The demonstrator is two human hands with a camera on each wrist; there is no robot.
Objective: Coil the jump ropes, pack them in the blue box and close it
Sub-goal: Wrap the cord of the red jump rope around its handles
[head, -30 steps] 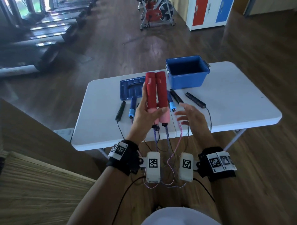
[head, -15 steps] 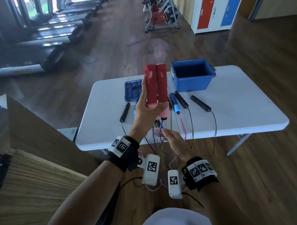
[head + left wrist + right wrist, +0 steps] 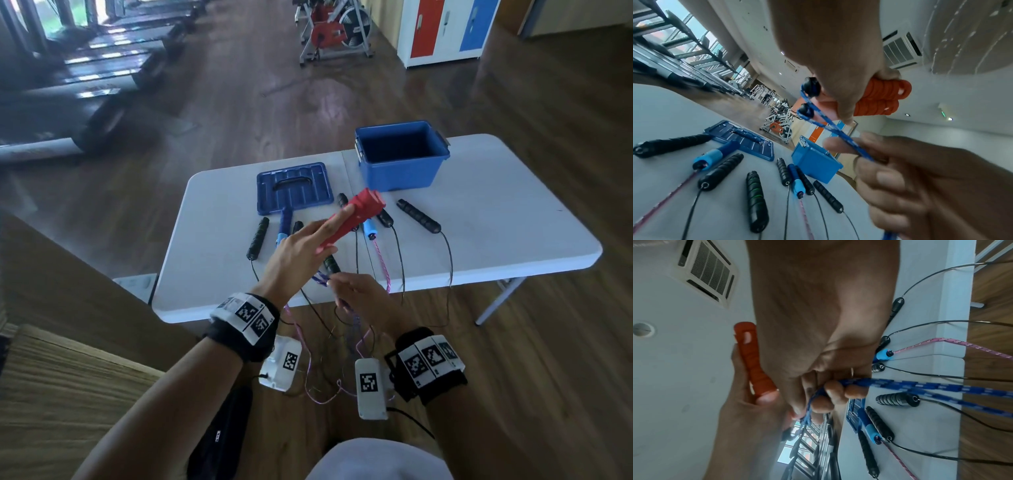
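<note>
L hand (image 3: 301,250) grips both red handles (image 3: 356,216), long axis pointing up-fwd toward blue box (image 3: 400,168) beyond; R hand (image 3: 363,301) just below pinches blue rope (image 3: 838,134), ready to coil.

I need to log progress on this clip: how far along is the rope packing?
Early. Nothing is packed: the open blue plastic box looks empty, and its blue lid lies on the white table. In hand: the left hand grips both red handles while the right hand pinches their blue braided rope. The black-handled ropes lie uncoiled.
</note>
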